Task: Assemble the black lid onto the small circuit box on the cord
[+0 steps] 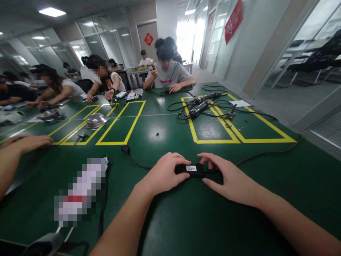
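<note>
Close in front of me, a black power adapter (198,172) with a white printed label lies low over the green table. My left hand (163,174) grips its left end between thumb and fingers. Around its right end, my right hand (231,181) has thumb and fingers spread apart; whether a fingertip touches the adapter I cannot tell. A cord (138,163) runs left from the adapter to a black plug (124,149) on the table. From the right side a cable (255,155) passes behind my right hand and curves toward the table's right edge.
Black electric screwdrivers (201,107) with tangled cables lie inside yellow tape outlines (218,141). A metal bowl (97,120) stands left, near a small metal part (80,136). A blurred-out object with a strap (82,192) lies nearer. Another person's hand (32,143) rests left; a co-worker (169,73) sits opposite.
</note>
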{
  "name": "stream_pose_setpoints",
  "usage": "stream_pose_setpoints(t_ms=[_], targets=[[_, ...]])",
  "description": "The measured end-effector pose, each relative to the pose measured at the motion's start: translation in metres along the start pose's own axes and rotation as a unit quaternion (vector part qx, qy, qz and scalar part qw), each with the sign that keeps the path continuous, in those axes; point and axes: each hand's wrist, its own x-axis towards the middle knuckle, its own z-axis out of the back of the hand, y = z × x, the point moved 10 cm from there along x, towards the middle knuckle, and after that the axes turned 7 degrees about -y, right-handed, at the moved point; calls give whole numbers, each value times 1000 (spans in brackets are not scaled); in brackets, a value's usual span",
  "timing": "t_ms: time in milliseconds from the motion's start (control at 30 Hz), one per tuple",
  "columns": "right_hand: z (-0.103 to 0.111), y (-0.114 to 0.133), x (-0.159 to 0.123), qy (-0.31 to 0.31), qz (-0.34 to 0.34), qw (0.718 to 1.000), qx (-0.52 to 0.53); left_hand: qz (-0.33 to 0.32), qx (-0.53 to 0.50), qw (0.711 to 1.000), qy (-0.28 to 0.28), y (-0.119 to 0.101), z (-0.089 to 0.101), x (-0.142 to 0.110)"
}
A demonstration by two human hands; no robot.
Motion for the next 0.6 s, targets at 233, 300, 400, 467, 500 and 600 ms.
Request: stream_pose_setpoints(t_ms=[233,300,400,467,500,600], targets=[[-4,1,7,20,9,1000,12,5,25,999,21,2,-8,0],[-5,-1,6,20,10,1000,4,9,27,999,19,1,-8,0],[-3,-2,6,2,15,1000,-8,16,24,999,17,2,-8,-1],[-4,-2,5,6,13,1000,-14,29,12,999,16,4,-8,-1],[-4,-3,5,13,10,1000,-17,41,-4,999,13,6,-8,-1],[-4,-5,5,23,4,999,-22,81,-83,993,2,13,-9,-2]])
